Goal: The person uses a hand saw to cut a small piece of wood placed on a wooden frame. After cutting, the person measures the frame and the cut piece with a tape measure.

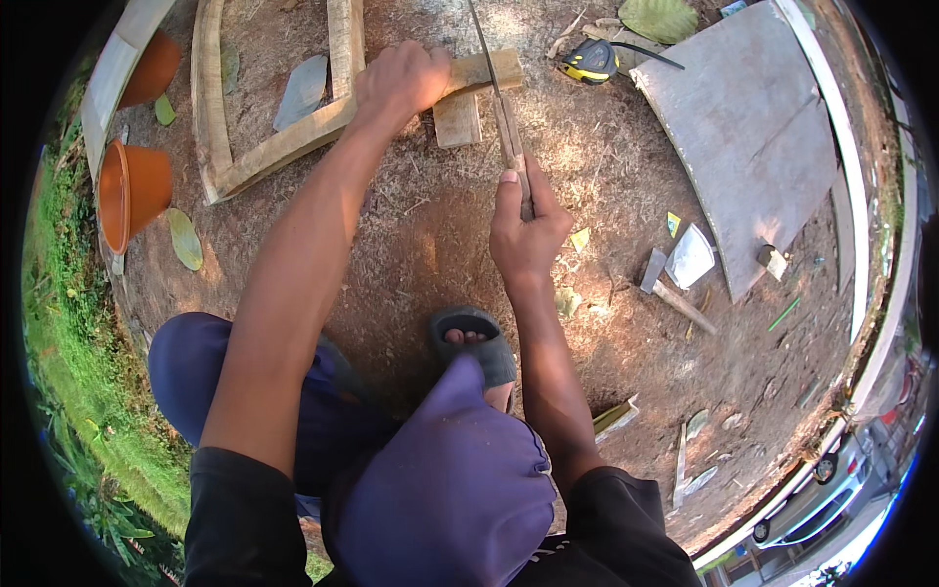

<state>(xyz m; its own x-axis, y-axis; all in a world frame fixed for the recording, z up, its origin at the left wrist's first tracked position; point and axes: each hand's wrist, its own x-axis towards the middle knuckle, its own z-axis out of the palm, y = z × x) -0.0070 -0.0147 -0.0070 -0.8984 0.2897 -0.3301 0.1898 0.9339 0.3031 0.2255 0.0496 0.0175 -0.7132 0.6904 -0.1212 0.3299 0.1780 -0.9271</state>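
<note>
My left hand [403, 80] is closed over a pale wooden bar [293, 137], its fingers curled around the far side. This bar forms the near side of a wooden frame [207, 88] lying on the ground, and its right end sticks out past the hand. A short wood block [457, 121] sits below that end. In my right hand [531, 230] is the wooden handle of what looks like a handsaw [509, 127]. Its thin blade, seen edge on, crosses the bar near the right end; the teeth and any cut are hidden.
A yellow and black tape measure [590, 62] lies beyond the bar's end. Right of me are a hammer [683, 301], a crumpled white wrapper [691, 256] and a large grey board [753, 137]. Orange pots [147, 191] stand left. My sandalled foot [474, 342] is close below.
</note>
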